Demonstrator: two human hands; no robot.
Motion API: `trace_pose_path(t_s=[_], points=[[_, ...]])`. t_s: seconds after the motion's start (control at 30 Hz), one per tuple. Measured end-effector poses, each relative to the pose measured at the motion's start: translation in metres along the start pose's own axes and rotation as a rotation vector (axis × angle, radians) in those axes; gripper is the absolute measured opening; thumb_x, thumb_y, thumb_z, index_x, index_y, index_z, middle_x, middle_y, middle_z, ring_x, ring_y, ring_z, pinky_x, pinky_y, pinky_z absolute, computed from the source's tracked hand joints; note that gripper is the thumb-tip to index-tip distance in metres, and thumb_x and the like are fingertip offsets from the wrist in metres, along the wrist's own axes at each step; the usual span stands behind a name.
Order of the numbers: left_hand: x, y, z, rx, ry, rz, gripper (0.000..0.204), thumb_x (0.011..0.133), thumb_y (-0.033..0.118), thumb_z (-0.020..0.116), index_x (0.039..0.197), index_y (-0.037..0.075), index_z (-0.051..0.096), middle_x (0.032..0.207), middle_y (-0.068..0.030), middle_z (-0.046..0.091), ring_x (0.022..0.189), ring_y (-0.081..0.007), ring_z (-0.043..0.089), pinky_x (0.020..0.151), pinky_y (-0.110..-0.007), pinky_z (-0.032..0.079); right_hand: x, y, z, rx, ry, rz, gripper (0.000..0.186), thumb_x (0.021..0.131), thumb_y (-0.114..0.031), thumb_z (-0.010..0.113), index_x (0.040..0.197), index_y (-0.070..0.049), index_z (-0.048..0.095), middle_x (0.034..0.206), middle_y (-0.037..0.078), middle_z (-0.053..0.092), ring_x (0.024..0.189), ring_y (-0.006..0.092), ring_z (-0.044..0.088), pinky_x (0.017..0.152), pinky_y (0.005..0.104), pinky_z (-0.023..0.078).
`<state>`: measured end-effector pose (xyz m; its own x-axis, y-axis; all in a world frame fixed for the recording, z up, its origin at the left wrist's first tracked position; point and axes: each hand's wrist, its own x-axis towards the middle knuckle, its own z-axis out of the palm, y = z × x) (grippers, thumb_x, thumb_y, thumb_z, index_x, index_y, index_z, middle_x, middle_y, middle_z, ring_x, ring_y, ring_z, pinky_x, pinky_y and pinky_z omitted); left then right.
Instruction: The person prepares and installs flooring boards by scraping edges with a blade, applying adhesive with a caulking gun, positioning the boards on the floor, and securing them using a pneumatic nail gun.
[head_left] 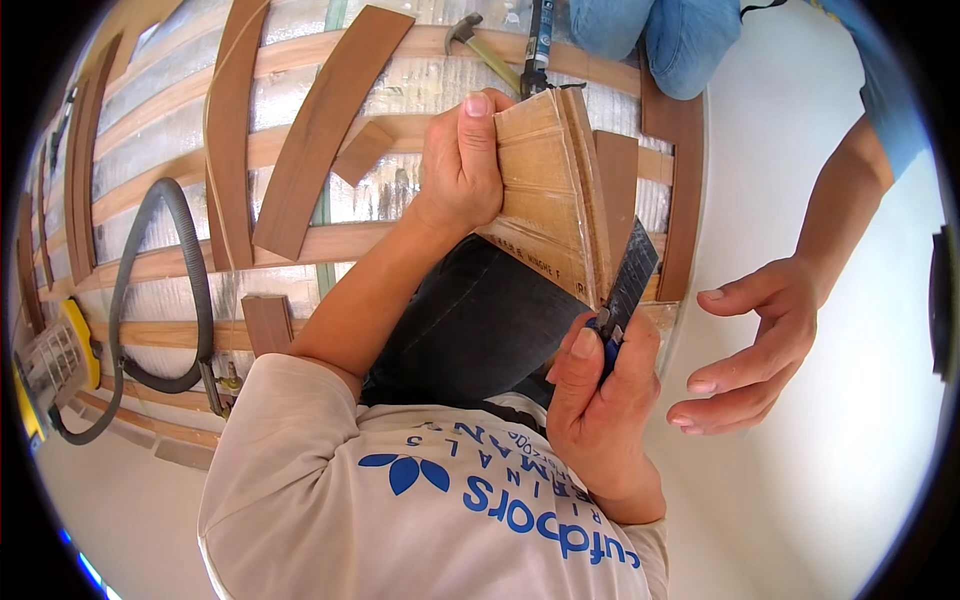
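My left hand [462, 160] is closed round the far-left edge of a short wooden floorboard [540, 190], thumb on top. The board is tilted, with its pale, grooved underside facing me and a layered edge along its right side. In my right hand [605, 400] is a utility knife [628, 280] with a broad dark blade and a blue handle. The blade points up and away, close beside the board's near right corner; whether it touches the wood I cannot tell. A co-worker's hand [770, 340], fingers apart, hangs to the right of the knife.
Wooden battens [330, 240] run across foil sheeting, with loose brown floorboards [330, 130] on them. A hammer [482, 52] and a tube tool [538, 45] lie at the far side. The co-worker's denim knees [680, 45] are beyond. A grey hose [200, 270] and yellow-edged machine [60, 360] stand left.
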<state>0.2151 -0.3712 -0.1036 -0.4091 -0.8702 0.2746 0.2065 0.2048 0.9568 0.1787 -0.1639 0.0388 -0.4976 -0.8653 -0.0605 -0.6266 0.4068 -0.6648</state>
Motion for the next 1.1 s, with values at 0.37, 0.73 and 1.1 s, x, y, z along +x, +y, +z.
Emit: trace_pose_path(t_s=[0.37, 0.73, 1.1], points=[[-0.001, -0.002, -0.002, 0.019, -0.015, 0.005, 0.06, 0.115, 0.035, 0.028, 0.086, -0.002, 0.066, 0.065, -0.0106, 0.06, 0.06, -0.021, 0.056, 0.06, -0.035, 0.045, 0.0, -0.001, -0.009, -0.21, -0.023, 0.017, 0.037, 0.102, -0.016, 0.062, 0.126, 0.012, 0.055, 0.093, 0.02, 0.065, 0.07, 0.0265, 0.067, 0.056, 0.0322, 0.053], [-0.002, 0.0, 0.0, -0.018, -0.008, 0.022, 0.058, 0.114, 0.031, 0.029, 0.085, -0.003, 0.066, 0.065, -0.0111, 0.061, 0.059, -0.021, 0.057, 0.059, -0.034, 0.046, 0.144, 0.034, -0.089, -0.306, -0.443, -1.812, 0.048, 0.097, -0.02, 0.073, 0.14, -0.013, 0.053, 0.121, 0.005, 0.071, 0.103, 0.0215, 0.07, 0.07, 0.029, 0.059], [-0.004, 0.0, 0.005, -0.016, -0.029, 0.016, 0.063, 0.115, 0.037, 0.025, 0.083, -0.002, 0.063, 0.067, -0.0032, 0.061, 0.062, -0.0099, 0.051, 0.058, -0.026, 0.041, 0.156, 0.016, -0.086, -0.399, -0.45, -1.95, 0.064, 0.086, -0.011, 0.079, 0.141, -0.006, 0.048, 0.124, 0.013, 0.068, 0.111, 0.0262, 0.069, 0.085, 0.0351, 0.059]])
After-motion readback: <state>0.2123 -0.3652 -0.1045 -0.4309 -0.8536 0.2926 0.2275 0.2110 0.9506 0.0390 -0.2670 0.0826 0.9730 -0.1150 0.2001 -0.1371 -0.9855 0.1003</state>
